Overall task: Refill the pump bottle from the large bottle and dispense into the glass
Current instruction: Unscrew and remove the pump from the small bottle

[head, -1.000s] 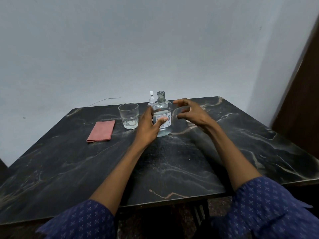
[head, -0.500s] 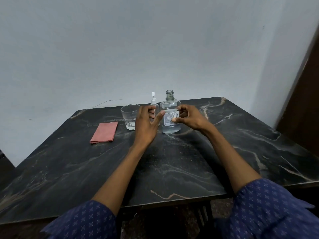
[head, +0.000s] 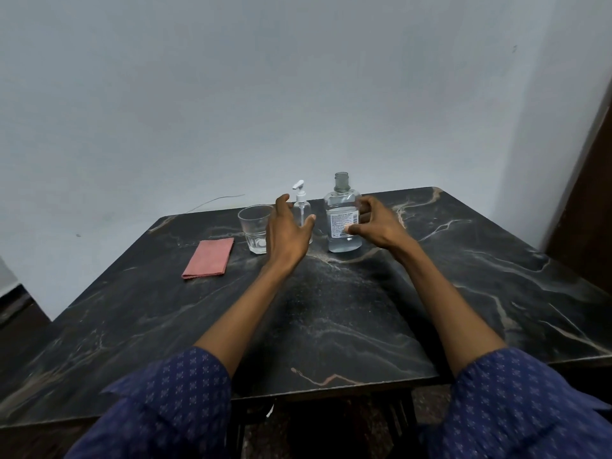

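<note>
The large clear bottle (head: 342, 207) stands uncapped on the dark marble table (head: 331, 326), partly filled with clear liquid. My right hand (head: 381, 228) wraps its right side, thumb on the label and fingers at its shoulder. Just left of it is the small pump bottle (head: 300, 207) with its white pump head on. My left hand (head: 286, 233) hovers in front of the pump bottle with fingers spread and hides its lower part. An empty glass (head: 255, 228) stands left of the pump bottle, its right edge behind my left hand.
A folded red cloth (head: 208, 258) lies on the table left of the glass. A thin wire (head: 215, 202) runs along the wall behind the far table edge. A dark door (head: 589, 200) is at the right.
The large bottle has moved right, from my left hand into my right hand, and the pump bottle behind it is now uncovered. My left hand let go and shifted to the pump bottle.
</note>
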